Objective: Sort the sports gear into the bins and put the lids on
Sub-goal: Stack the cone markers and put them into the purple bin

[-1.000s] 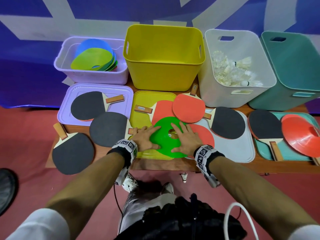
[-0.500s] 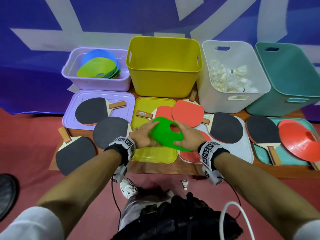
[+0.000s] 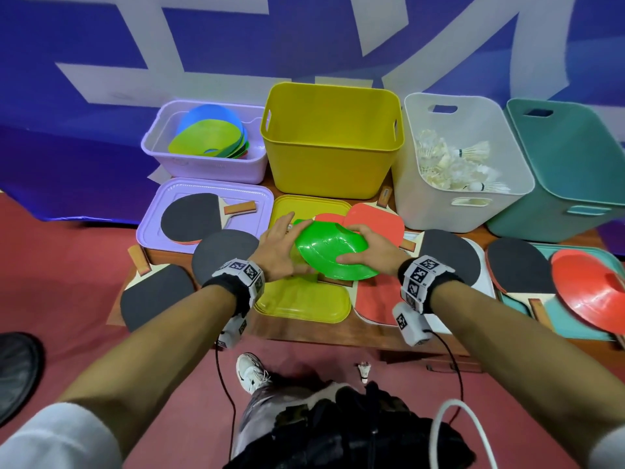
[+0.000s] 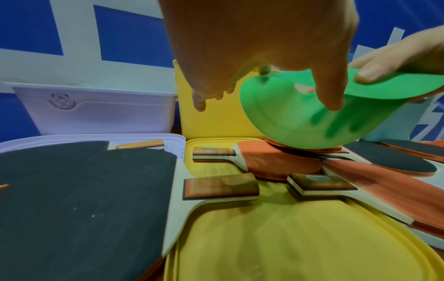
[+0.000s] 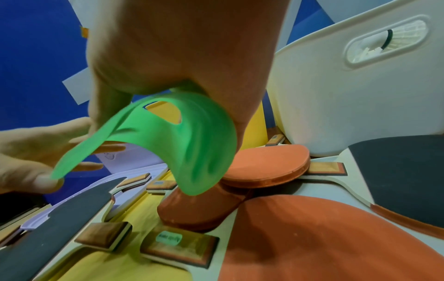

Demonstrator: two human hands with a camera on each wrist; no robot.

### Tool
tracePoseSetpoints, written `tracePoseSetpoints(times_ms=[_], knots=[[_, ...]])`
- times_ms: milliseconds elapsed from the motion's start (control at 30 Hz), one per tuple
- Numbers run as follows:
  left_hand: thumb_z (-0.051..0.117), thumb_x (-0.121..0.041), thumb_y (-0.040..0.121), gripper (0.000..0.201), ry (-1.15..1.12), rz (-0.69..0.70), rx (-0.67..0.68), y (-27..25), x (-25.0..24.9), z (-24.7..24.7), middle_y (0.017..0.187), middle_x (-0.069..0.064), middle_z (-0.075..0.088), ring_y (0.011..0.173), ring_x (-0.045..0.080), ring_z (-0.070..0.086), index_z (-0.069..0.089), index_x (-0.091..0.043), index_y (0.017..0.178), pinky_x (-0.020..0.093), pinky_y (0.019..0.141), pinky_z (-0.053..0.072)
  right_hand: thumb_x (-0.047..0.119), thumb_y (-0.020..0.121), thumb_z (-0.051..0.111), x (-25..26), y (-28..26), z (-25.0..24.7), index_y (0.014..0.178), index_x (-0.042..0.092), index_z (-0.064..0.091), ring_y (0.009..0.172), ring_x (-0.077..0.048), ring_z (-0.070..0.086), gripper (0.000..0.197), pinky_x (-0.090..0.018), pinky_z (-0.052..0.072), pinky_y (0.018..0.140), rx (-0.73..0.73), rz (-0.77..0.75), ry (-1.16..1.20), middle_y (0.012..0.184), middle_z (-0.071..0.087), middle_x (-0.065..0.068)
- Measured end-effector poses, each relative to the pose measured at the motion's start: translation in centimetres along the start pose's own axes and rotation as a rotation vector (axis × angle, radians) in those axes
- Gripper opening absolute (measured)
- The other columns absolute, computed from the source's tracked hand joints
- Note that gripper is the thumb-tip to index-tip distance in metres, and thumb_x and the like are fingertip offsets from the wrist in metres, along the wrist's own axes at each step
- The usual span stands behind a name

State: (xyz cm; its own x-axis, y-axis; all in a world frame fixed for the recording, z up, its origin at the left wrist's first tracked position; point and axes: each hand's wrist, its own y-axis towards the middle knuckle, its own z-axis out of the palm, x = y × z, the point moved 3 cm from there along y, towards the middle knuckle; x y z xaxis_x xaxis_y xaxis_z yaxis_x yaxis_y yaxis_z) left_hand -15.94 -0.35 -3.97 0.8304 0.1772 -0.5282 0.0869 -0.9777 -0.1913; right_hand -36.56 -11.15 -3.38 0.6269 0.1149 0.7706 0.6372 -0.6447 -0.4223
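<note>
low table (image 3: 304,330), cone's (image 3: 333,255) far rim hidden

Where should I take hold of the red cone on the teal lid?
By its thin rim, probably from the near right: the red cone lies tilted over a paddle and the teal lid, so that edge overhangs the table and fingers can likely slip under it.

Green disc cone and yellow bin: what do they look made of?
Green disc cone: soft, flexible plastic, apparently; it buckles in the right hand and shows a glossy sheen. Yellow bin: seemingly rigid moulded plastic, matte, with straight walls and cut-out handles.
</note>
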Motion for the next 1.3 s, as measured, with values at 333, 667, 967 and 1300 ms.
tracePoseSetpoints(times_ms=[333,667,967,1300], knots=[[0.076,-0.062,0.070,0.099,-0.040,0.080,0.152,0.3,-0.6,-1.5,0.163,0.001,0.010,0.149,0.028,0.011,0.017,-0.051,0.149,0.052,0.118,0.021,0.064,0.054,0.082,0.9,0.9,-1.0,0.141,0.031,0.040,0.118,-0.018,0.057,0.102,-0.039,0.046,0.104,0.164,0.042,0.009,0.136,0.054,-0.002],[0.079,-0.063,0.065,0.082,-0.569,-0.107,0.214,0.8,0.7,-0.8,0.142,-0.018,0.037,0.131,0.017,0.044,0.039,-0.057,0.137,0.048,0.103,0.047,0.067,0.087,0.052,2.2,2.2,-1.0,0.141,0.025,0.044,0.126,-0.019,0.046,0.069,-0.039,0.034,0.110,-0.029,0.126,0.205,0.139,0.049,0.001],[0.042,-0.051,0.100,0.042,-0.454,-0.117,0.040,2.2,0.7,-2.1,0.148,0.002,0.046,0.135,0.021,0.041,0.043,-0.043,0.141,0.032,0.110,0.031,0.068,0.094,0.034,3.1,3.2,-1.7,0.116,0.019,0.063,0.112,-0.018,0.060,0.061,-0.039,0.038,0.108,-0.283,0.132,0.510,0.119,0.065,-0.006],[0.046,-0.022,0.102,0.037,-0.342,-0.118,-0.146,4.0,-0.1,-4.7,0.085,0.013,0.066,0.074,0.031,0.062,0.046,-0.024,0.139,0.045,0.074,0.055,0.086,0.078,0.035,4.1,3.2,-3.3,0.127,0.024,0.061,0.126,-0.021,0.052,0.083,-0.047,0.035,0.110,-0.342,0.121,0.560,0.132,0.060,0.000]])
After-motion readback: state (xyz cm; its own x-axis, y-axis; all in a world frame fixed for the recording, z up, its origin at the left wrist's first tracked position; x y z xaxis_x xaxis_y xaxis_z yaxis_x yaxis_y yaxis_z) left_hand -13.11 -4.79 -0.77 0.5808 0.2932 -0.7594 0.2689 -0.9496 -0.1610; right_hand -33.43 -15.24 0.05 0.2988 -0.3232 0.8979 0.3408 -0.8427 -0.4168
